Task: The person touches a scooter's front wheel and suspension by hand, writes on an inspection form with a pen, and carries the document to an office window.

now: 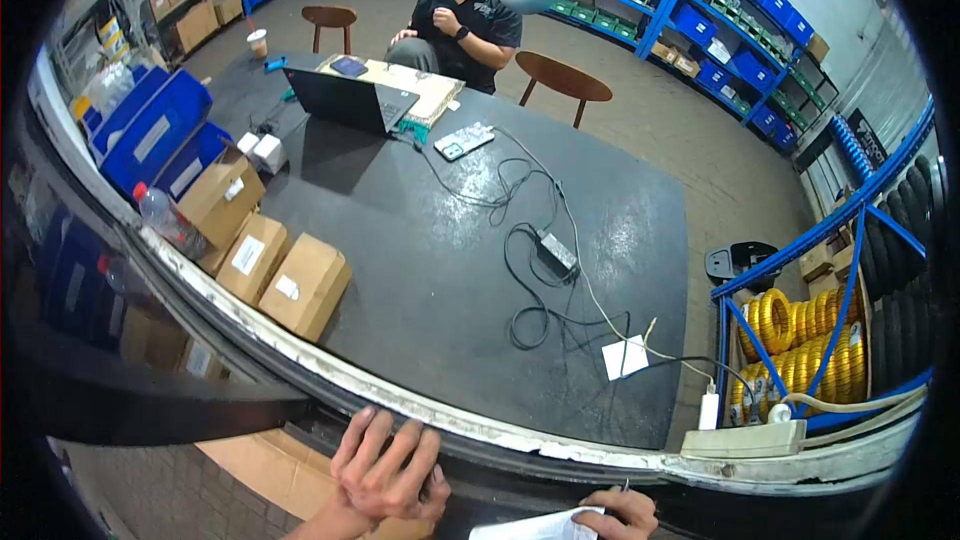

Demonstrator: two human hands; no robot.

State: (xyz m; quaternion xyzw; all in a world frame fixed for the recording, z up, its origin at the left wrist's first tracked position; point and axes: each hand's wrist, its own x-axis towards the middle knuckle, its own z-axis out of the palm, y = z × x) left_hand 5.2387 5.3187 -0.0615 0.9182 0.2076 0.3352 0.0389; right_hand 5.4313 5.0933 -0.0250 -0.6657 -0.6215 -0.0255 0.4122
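Observation:
At the bottom of the head view, my left hand [388, 468] rests on the dark window ledge, its fingers bent over the edge beside the worn white frame [450, 420]. Nothing shows in its grip, though the fingertips are partly hidden. To the right, my right hand [620, 514] pinches a white paper [540, 525] at its right end. A thin dark tip, perhaps a pen, sticks up from between the fingers of this hand. The paper's lower part runs out of view.
Beyond the frame stands a dark table [450, 310] with cardboard boxes [306, 286], a laptop [345, 100], a phone [464, 141], a charger [556, 255] and cables. A person [480, 35] sits behind it. A power strip [742, 439] lies on the sill at right.

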